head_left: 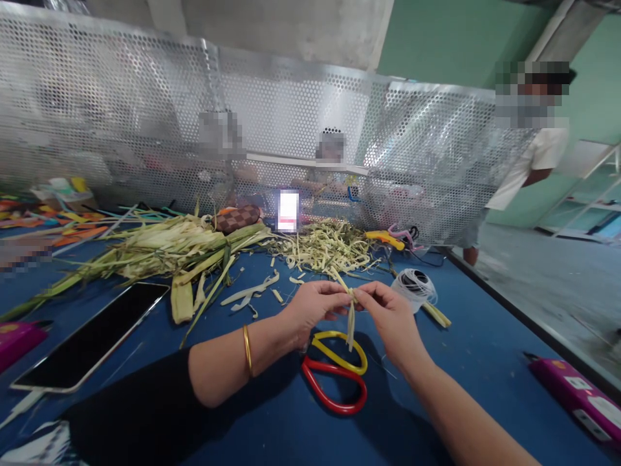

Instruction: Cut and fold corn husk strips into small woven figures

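Note:
Between my fingertips is a pale green plant-leaf strip (351,322), knotted or folded at the top with a tail hanging down. My left hand (317,305) pinches it from the left, thumb and forefinger closed. From the other side my right hand (387,312) pinches the same spot. Scissors with one yellow and one red handle (334,406) lie on the table below my hands; their blades are hidden. A spool of clear thread (415,288) sits just beyond my right hand, beside a short piece of green stalk (438,315).
On the blue table (272,430) are long leaves (165,249), a heap of shredded trimmings (330,247), a phone (97,336), a brown checked pouch (237,219) and a purple device (577,395). Perforated metal panels (291,97) stand behind. A person (526,155) stands at the right.

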`<state>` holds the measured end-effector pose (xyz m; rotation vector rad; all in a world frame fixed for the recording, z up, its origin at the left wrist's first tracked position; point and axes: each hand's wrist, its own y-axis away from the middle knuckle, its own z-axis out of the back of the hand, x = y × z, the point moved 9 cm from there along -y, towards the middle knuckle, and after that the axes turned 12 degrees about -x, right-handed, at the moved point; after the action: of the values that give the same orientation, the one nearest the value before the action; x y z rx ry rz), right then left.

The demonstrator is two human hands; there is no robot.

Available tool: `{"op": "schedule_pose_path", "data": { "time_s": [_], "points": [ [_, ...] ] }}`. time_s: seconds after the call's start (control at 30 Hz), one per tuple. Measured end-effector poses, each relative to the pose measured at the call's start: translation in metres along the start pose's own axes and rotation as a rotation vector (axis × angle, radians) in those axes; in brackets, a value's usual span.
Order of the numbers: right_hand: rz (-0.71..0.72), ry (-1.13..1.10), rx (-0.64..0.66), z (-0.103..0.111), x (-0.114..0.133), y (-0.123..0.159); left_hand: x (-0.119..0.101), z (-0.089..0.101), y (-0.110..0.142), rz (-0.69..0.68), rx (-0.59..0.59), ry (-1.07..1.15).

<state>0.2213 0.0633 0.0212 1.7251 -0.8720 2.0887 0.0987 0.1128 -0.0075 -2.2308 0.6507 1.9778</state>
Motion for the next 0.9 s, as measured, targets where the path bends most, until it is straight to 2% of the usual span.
{"op": "schedule_pose_path", "data": {
  "time_s": [0.07,0.13,0.2,0.27,0.33,0.43,0.67,0.8,0.9],
  "points": [
    [0.035,0.074,0.022,0.003,0.004,-0.003,-0.001,0.006,-0.005,0.007,-0.056,0.016],
    [0.138,0.254,0.108,0.0,0.014,0.0,-0.005,0.015,-0.01,0.011,-0.113,0.04],
    [0.281,0.519,0.321,-0.017,0.02,0.016,-0.012,0.024,-0.014,0.005,-0.149,0.057],
    [0.415,0.726,0.605,-0.04,0.017,0.044,-0.021,0.031,-0.017,-0.011,-0.161,0.076],
    [0.518,0.871,0.761,-0.054,0.012,0.068,-0.028,0.036,-0.018,-0.031,-0.155,0.102],
    [0.601,0.984,0.801,-0.064,0.008,0.084,-0.033,0.041,-0.02,-0.026,-0.164,0.132],
    [0.597,1.046,0.826,-0.064,0.004,0.088,-0.028,0.04,-0.023,0.052,-0.155,0.137],
    [0.523,1.064,0.798,-0.061,0.0,0.082,-0.027,0.041,-0.025,0.073,-0.139,0.169],
    [0.396,0.921,0.777,-0.056,-0.001,0.075,-0.029,0.043,-0.027,0.09,-0.122,0.21]
  ]
}}
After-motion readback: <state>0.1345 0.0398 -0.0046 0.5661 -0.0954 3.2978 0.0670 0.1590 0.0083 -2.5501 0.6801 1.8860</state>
